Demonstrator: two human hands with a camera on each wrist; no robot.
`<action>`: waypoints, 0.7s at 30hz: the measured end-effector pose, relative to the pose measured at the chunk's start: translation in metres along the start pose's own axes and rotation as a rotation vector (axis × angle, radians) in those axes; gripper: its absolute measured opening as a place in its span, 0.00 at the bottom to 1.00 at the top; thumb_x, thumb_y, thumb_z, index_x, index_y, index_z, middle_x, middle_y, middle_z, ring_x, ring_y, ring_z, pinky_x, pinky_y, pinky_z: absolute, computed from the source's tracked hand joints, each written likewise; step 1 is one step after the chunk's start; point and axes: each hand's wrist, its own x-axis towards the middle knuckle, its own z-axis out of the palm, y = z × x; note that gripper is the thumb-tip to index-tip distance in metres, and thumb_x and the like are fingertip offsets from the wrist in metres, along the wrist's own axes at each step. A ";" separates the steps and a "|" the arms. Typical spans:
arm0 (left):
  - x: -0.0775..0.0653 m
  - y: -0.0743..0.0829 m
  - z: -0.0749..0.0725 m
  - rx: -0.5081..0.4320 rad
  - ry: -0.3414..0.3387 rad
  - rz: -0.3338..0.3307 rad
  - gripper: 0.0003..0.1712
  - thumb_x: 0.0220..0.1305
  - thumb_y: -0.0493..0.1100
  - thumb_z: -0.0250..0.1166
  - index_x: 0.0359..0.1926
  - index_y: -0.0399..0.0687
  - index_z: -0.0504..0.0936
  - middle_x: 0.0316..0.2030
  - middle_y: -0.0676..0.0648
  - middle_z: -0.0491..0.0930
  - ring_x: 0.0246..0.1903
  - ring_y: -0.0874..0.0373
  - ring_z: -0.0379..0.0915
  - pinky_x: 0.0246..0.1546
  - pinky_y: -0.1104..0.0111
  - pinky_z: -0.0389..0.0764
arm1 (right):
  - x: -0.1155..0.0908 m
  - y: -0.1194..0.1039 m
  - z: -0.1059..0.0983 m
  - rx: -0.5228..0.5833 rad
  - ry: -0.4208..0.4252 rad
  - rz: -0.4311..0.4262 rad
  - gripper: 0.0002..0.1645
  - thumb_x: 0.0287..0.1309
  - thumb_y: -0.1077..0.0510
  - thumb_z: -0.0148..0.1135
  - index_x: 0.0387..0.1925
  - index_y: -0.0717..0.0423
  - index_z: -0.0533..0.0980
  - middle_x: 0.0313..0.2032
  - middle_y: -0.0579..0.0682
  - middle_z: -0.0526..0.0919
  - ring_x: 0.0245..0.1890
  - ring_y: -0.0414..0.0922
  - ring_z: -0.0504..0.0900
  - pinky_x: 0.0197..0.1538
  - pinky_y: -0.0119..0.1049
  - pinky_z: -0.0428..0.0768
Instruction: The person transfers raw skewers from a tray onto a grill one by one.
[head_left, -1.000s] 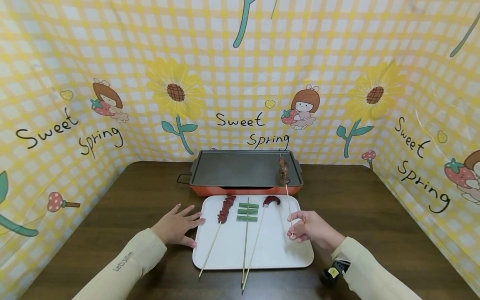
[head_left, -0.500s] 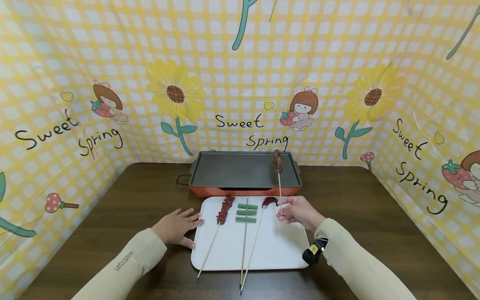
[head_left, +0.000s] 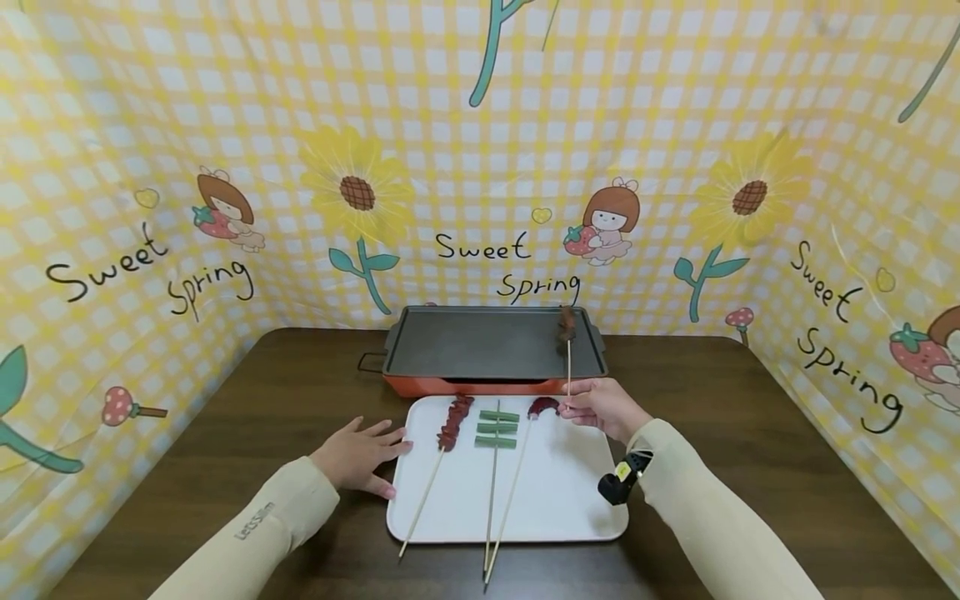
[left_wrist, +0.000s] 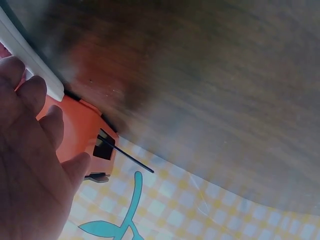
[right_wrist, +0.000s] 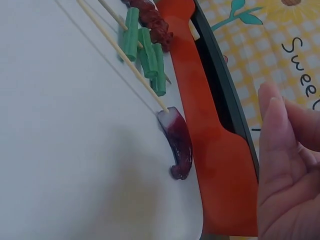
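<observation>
In the head view my right hand point(head_left: 611, 408) pinches the stick of a brown meat skewer point(head_left: 567, 325), whose meat end is above the right side of the griddle point(head_left: 472, 342). The right wrist view shows that hand point(right_wrist: 290, 155) with thumb and fingers together, but not its skewer. With fingers spread, my left hand point(head_left: 356, 457) touches the left rim of the white tray point(head_left: 555, 500). On the tray lie a dark red meat skewer point(head_left: 453, 425), a skewer of green sticks point(head_left: 496, 429) and a curved purple-red piece point(head_left: 543, 407) on a stick.
The griddle has an orange base point(head_left: 450, 386) and a wire handle point(head_left: 369, 362) at its left. It stands directly behind the tray on the brown wooden table point(head_left: 300, 400). A yellow checked cloth point(head_left: 480, 167) hangs behind and at both sides.
My right hand has moved forward and slightly left with the meat skewer, from over the tray's right side toward the griddle. My left hand and the skewers on the tray have stayed put.
</observation>
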 end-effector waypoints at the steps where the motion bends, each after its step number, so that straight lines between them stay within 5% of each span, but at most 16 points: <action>1: 0.000 0.000 0.000 0.005 0.001 -0.001 0.45 0.54 0.67 0.62 0.69 0.52 0.68 0.68 0.47 0.64 0.69 0.46 0.53 0.64 0.42 0.53 | 0.001 0.000 -0.001 0.004 0.004 -0.002 0.22 0.65 0.68 0.53 0.58 0.75 0.67 0.31 0.53 0.85 0.29 0.44 0.86 0.36 0.33 0.82; 11: 0.000 0.000 0.004 0.030 0.019 -0.006 0.44 0.53 0.68 0.63 0.68 0.55 0.68 0.68 0.50 0.65 0.69 0.47 0.53 0.64 0.43 0.54 | 0.009 0.003 -0.011 -0.010 0.038 -0.019 0.22 0.65 0.68 0.53 0.59 0.76 0.66 0.37 0.61 0.84 0.27 0.42 0.84 0.35 0.32 0.82; 21: -0.001 -0.001 0.004 0.025 0.035 -0.010 0.44 0.51 0.68 0.64 0.68 0.56 0.69 0.67 0.50 0.65 0.70 0.45 0.52 0.64 0.43 0.53 | 0.014 0.004 -0.011 -0.079 0.086 -0.009 0.18 0.64 0.70 0.53 0.53 0.77 0.69 0.27 0.52 0.83 0.22 0.38 0.81 0.31 0.31 0.81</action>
